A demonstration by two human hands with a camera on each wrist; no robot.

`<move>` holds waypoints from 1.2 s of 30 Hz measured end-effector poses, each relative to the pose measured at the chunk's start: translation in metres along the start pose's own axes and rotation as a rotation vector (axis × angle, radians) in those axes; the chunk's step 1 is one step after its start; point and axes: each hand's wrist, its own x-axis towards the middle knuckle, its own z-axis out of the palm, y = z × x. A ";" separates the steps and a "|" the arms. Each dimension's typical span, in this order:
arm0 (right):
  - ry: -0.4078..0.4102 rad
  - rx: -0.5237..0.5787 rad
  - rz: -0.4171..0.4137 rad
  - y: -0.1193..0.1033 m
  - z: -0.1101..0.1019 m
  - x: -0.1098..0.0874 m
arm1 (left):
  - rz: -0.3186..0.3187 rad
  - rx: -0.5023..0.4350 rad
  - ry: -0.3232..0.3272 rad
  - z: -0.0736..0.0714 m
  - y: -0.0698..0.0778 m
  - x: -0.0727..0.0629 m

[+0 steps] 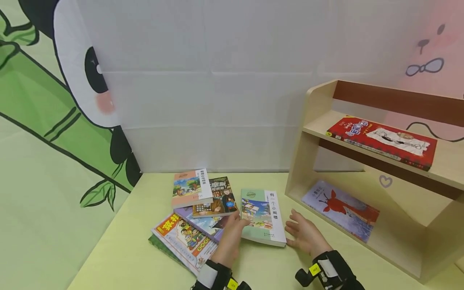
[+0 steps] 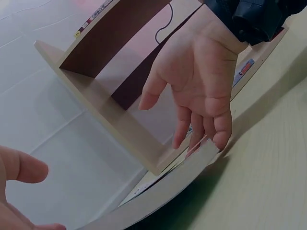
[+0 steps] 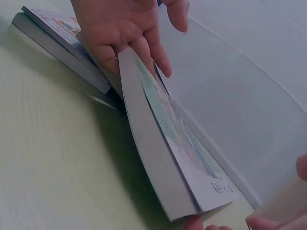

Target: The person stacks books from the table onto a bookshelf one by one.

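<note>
Between my two hands is a green and white paperback book (image 1: 259,213) with a town picture on its cover. My left hand (image 1: 229,239) is at its left edge, fingers touching the side and thumb raised off the cover. At the right edge, my right hand (image 1: 306,235) touches the book with its fingertips, palm turned inward and thumb apart. In the right wrist view a dark shadow lies below the book's page edge (image 3: 151,148), which looks raised from the table. Only some fingertips of the right hand show there, at the lower edge.
Left of the hands lies a loose pile: an orange-covered book (image 1: 190,189), a dark comic book (image 1: 219,199) and a yellow-red book (image 1: 188,239), among others. A wooden shelf (image 1: 297,169) stands right, with a red book (image 1: 384,141) above and a giraffe picture book (image 1: 340,209) below.
</note>
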 end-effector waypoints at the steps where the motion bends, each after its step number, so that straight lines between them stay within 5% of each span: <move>1: 0.001 -0.006 0.002 0.000 0.000 0.000 | 0.001 -0.001 0.008 0.000 -0.001 -0.001; 6: -0.037 -0.029 0.015 0.002 0.000 -0.001 | -0.016 -0.034 0.042 -0.002 -0.001 -0.001; 15: -0.016 -0.118 0.007 0.004 0.004 -0.002 | -0.131 -0.098 -0.050 -0.001 -0.003 0.004; 21: -0.179 -0.174 0.036 0.007 0.002 -0.005 | -0.163 -0.069 -0.140 0.000 -0.012 0.004; 36: -0.295 -0.151 -0.087 0.007 0.008 -0.023 | -0.062 -0.011 -0.148 0.007 -0.003 -0.009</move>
